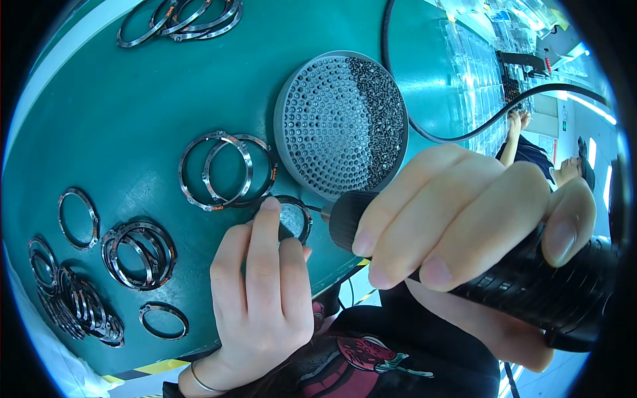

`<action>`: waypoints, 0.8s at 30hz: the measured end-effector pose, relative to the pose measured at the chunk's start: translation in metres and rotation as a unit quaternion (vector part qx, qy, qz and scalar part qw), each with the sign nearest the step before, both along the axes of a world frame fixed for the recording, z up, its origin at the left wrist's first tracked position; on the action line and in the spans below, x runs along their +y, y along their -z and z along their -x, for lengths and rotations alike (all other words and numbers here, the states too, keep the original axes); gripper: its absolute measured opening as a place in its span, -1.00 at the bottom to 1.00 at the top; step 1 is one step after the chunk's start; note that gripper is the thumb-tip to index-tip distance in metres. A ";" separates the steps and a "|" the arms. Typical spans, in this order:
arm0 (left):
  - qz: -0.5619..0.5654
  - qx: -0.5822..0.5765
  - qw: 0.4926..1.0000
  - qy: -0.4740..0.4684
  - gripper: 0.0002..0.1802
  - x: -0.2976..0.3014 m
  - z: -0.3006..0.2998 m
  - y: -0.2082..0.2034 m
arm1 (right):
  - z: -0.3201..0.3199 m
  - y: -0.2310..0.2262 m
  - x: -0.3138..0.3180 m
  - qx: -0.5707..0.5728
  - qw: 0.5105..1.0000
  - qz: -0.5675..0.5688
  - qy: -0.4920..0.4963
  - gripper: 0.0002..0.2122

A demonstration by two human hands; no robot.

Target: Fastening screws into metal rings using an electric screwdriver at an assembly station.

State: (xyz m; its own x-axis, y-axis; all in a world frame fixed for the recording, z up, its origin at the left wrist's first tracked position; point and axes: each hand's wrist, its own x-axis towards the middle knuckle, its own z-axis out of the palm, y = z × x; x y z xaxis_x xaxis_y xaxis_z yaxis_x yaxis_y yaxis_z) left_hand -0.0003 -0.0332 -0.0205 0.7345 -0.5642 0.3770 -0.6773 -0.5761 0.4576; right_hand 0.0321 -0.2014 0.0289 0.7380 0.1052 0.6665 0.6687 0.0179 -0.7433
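Ring (308, 224), dark metal, lies approx. mid-view on a green bench top (133, 86), just beside a grey tray (282, 132) and partly covered by fingers. L hand (265, 292): back upward, fingers slightly bent & close together, one fingertip at the ring's edge, prob. to stop it turning; whether it's also pinched from below can't be told. R hand (464, 219): fingers curled firmly round a black cylindrical driver (524, 292), whose thin bit (314, 209) points at the ring's R side; bit-ring contact too small to confirm. The slanted hold presumably suits an outer-edge approach, w/ L hand opposite as a brace. Tray: dimpled floor bare on L, small dark parts (381, 119) heaped on R, apparently set close for a short reach. Two overlapping rings (247, 162) sit just L of the tray. Farther L: a small cluster (171, 252), two lone rings (96, 222) & a dense pile (86, 305), perhaps kept apart as separate lots; another set (192, 30) at the far side. Black cable (491, 126) loops round the tray's R side, i.e. away from the fingers. Co-worker (524, 149) well apart, far R.
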 end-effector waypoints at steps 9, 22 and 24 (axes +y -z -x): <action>0.001 -0.002 1.000 0.008 -0.89 0.002 0.000 0.001 | -0.010 0.008 -0.007 -0.066 0.991 -0.047 -0.111 -0.30; 0.043 0.001 0.999 -0.031 -0.92 -0.002 0.001 0.005 | -0.011 -0.015 0.002 0.062 0.988 0.083 -0.111 -0.26; 0.046 0.003 0.998 -0.039 -0.92 -0.002 0.001 0.005 | -0.015 -0.017 0.007 0.063 0.987 0.097 -0.115 -0.26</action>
